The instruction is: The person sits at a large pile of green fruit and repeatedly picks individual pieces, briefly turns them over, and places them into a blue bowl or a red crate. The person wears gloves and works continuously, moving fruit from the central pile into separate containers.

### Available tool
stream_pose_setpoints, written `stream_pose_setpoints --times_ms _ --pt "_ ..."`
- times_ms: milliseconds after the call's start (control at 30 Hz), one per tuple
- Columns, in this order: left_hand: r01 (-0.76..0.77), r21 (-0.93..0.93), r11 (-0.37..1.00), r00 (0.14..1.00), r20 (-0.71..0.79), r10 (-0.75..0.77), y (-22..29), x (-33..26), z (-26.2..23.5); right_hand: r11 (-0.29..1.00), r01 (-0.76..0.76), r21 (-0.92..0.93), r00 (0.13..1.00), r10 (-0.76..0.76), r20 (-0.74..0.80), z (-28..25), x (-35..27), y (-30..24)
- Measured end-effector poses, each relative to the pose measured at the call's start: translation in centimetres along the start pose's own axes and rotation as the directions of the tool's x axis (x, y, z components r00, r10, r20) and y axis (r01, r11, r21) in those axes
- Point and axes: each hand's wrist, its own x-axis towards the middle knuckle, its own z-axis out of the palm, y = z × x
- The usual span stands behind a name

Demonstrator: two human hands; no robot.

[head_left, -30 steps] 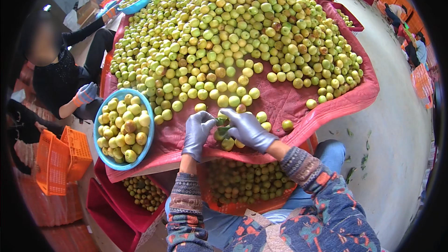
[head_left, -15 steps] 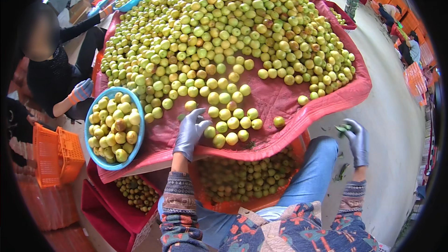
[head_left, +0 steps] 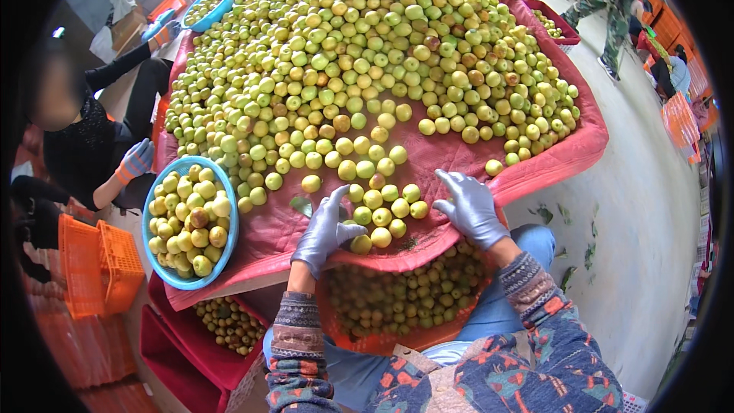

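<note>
Two gloved hands frame a small group of fruits [head_left: 380, 217] that lies on the front of the red-covered tabletop [head_left: 451, 159], apart from the big heap [head_left: 344, 53] behind. The gap of bare cover likely serves to keep these few in plain sight and within easy reach, and the cover's padded rim probably stops round things from rolling off. A blue bowl [head_left: 183, 284], full of fruits, stands at the front left corner, perhaps so that the left arm need not stretch; the orange crate [head_left: 371, 342], set between the legs under the edge, seems placed for the same reason. The left hand [head_left: 324, 233] rests at the near left of the group, its fingers pointing forward and its thumb spread away from them toward the nearest fruits; whether it touches one I cannot tell. A loose leaf [head_left: 302, 206] lies just beyond it. The right hand [head_left: 472, 208] is over the right edge, palm down, fingers spread and angled inward, clamped on nothing. Both forearms reach forward from below, elbows bent.
</note>
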Motion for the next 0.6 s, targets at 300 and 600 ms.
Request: stream_pose_setpoints --times_ms 300,600 --pt "-0.043 -0.215 0.976 0.999 -0.021 0.039 2.6 0.5 2.6 0.621 -0.145 0.771 0.929 -0.184 0.322 3.6 4.6 -0.8" --pt "0.017 -0.411 0.912 0.847 0.49 0.205 4.8 -1.1 1.6 0.463 -0.451 0.763 0.697 -0.352 0.625 0.3 -0.1 -1.9"
